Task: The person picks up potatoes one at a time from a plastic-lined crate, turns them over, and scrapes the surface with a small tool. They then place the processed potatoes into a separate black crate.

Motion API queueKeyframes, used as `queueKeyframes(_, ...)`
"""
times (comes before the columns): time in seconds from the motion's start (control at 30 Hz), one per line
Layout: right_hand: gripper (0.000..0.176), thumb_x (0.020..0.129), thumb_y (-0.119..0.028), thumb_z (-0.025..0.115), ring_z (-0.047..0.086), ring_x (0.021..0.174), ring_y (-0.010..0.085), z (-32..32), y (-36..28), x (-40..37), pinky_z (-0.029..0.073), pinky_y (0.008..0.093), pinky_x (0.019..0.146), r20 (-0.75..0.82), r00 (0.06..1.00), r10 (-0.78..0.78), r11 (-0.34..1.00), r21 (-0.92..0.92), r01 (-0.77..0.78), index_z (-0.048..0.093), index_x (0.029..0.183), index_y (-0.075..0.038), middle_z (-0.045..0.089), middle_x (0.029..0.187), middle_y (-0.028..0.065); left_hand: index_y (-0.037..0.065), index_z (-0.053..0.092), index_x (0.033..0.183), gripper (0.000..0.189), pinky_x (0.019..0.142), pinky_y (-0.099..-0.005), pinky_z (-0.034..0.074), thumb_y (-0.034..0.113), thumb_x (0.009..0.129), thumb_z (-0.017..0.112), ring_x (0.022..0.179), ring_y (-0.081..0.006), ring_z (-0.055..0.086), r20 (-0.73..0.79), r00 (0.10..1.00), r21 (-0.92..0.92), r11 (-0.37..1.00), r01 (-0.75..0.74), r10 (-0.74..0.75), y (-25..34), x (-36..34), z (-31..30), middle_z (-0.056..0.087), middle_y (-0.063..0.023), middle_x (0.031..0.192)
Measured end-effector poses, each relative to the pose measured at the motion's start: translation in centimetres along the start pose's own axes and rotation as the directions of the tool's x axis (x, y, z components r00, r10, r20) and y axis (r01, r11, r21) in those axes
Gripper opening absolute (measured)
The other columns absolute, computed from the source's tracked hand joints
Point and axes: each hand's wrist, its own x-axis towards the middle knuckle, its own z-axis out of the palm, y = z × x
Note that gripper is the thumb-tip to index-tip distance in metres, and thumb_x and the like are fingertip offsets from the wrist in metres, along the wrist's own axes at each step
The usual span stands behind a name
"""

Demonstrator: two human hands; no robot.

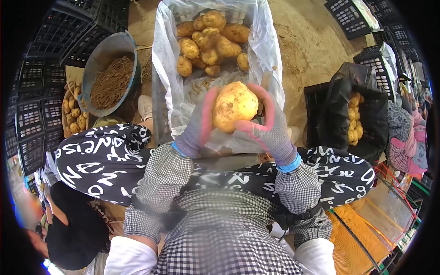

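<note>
A large yellow potato (234, 107), speckled with soil, is held up between both my gloved hands. My left hand (200, 120), in a grey and pink glove, presses against its left side. From the right, my right hand (271, 123) wraps it, with the thumb across the lower front and the fingers behind. Just below the potato is a crate lined with white plastic (166, 73). A pile of dirt-marked potatoes (210, 43) lies at the crate's far end.
A blue-rimmed tub (133, 85) of brown soil (112, 85) stands at left, with more potatoes beside it. At right, a black-lined crate (321, 119) holds potatoes. Black crates (46, 82) are stacked far left. A person in black clothing (75, 229) is at lower left.
</note>
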Motion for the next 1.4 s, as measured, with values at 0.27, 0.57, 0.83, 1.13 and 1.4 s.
queueKeyframes(0.27,0.047,0.100,-0.023,0.056,0.059,0.095,0.0134,-1.6,0.7,-0.1,0.047,0.0250,0.082,-0.281,0.942,-0.184,0.983,-0.044,0.179,0.050,0.138,0.003,0.063,0.106,0.0091,-0.002,0.050,0.134,0.065,0.068,-0.0272,0.061,0.051,0.104,0.027,0.095,-0.0207,0.072,0.018,0.994,-0.126,0.986,0.113,-0.111,1.7,-0.5,0.5,0.068,-0.0157,0.114)
queueKeyframes(0.57,0.060,0.094,-0.020,0.063,0.055,0.083,0.0089,-0.2,-2.4,-1.8,0.045,0.0209,0.066,-0.124,0.980,0.155,0.868,0.490,-0.075,0.039,0.144,0.002,0.059,0.099,0.0039,0.000,0.050,0.135,0.067,0.066,-0.0268,0.059,0.054,0.104,0.026,0.095,-0.0194,0.071,-0.008,0.998,-0.142,0.988,0.063,-0.065,1.5,-0.6,0.3,0.067,-0.0127,0.117)
queueKeyframes(0.83,0.085,0.082,-0.018,0.078,0.059,0.109,0.0160,0.9,-2.3,-0.9,0.053,0.0269,0.086,0.011,0.985,0.173,0.762,0.632,-0.141,0.029,0.149,0.001,0.057,0.124,0.0069,0.002,0.036,0.148,0.068,0.115,-0.0367,0.030,0.023,0.092,0.068,0.138,-0.0199,0.039,0.101,0.929,0.036,0.932,-0.362,0.357,0.4,-0.8,1.4,0.042,-0.0120,0.145)
queueKeyframes(1.13,0.104,0.068,-0.018,0.088,0.036,0.140,0.0230,-0.6,-1.7,-0.4,0.026,0.0366,0.118,0.050,0.996,-0.072,0.982,0.181,0.062,0.028,0.151,0.000,0.037,0.151,0.0126,0.006,0.008,0.157,0.123,0.119,-0.0386,0.025,0.012,0.066,0.089,0.143,-0.0230,0.031,0.133,0.955,-0.074,0.963,-0.259,0.267,2.6,-1.2,1.8,0.030,-0.0119,0.153)
queueKeyframes(1.4,0.102,0.066,-0.018,0.086,0.040,0.137,0.0277,-0.7,-2.1,-0.7,0.033,0.0378,0.114,0.044,0.990,-0.133,0.984,-0.115,0.137,0.030,0.149,0.001,0.041,0.147,0.0168,0.005,0.017,0.154,0.119,0.117,-0.0383,0.027,0.014,0.062,0.092,0.140,-0.0218,0.033,0.110,0.949,0.012,0.954,-0.299,0.296,1.8,-1.0,1.6,0.034,-0.0111,0.147)
